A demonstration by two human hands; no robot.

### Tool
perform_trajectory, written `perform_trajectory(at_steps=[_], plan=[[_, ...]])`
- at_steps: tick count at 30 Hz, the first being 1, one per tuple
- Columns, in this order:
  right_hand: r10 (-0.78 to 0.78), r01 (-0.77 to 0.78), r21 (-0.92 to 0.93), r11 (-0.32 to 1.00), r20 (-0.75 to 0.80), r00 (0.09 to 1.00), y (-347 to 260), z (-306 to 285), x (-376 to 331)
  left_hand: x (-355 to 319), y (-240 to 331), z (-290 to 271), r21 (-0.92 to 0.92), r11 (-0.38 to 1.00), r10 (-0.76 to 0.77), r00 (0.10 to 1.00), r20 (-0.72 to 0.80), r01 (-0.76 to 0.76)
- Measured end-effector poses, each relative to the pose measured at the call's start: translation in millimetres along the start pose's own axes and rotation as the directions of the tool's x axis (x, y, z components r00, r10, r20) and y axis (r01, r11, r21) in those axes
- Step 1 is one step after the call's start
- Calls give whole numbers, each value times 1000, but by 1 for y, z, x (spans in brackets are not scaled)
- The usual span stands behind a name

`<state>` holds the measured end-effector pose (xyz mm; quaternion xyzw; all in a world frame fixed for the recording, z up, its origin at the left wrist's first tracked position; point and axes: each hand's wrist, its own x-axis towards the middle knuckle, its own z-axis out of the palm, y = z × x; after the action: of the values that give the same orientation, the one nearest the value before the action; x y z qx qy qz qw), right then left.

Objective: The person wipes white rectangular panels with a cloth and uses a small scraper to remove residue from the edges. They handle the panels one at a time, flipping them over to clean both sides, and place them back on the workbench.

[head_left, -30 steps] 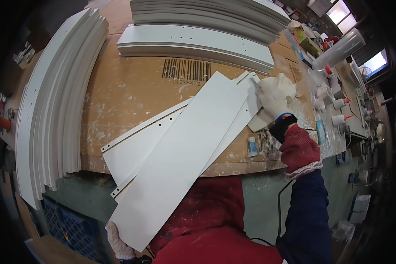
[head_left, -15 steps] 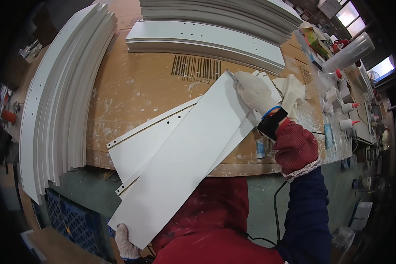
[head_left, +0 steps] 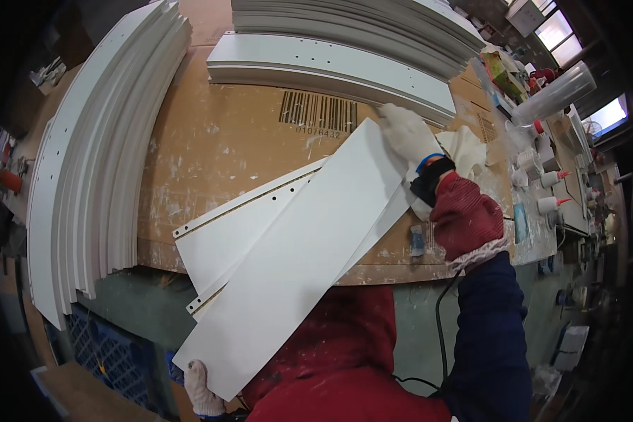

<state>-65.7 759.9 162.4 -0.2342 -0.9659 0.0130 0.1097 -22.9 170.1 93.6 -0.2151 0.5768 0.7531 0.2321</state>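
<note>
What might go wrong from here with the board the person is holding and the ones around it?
The held board juts past the table's near edge; if the left hand slipped, it might tip or slide off.

It lies askew across lower boards, so pressure from the right hand could make it shift and scuff them.

The left stack also overhangs the edge, so a bump might dislodge boards.

Long rectangular white board, upper face plain, extends diagonally over drilled white boards with slotted edges; its near end projects beyond the cardboard-covered worktop.
</note>
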Motion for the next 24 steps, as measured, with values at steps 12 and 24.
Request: perform_trajectory(at_steps=[12,24], plan=[[-56,48,62,997,126,990,-55,-2,-17,-5,15,26,-15,1000,-3,1000,-18,3],[-634,610,173,773,229,739,-299,-13,-157,13,6,19,-669,652,-23,891,453,357]])
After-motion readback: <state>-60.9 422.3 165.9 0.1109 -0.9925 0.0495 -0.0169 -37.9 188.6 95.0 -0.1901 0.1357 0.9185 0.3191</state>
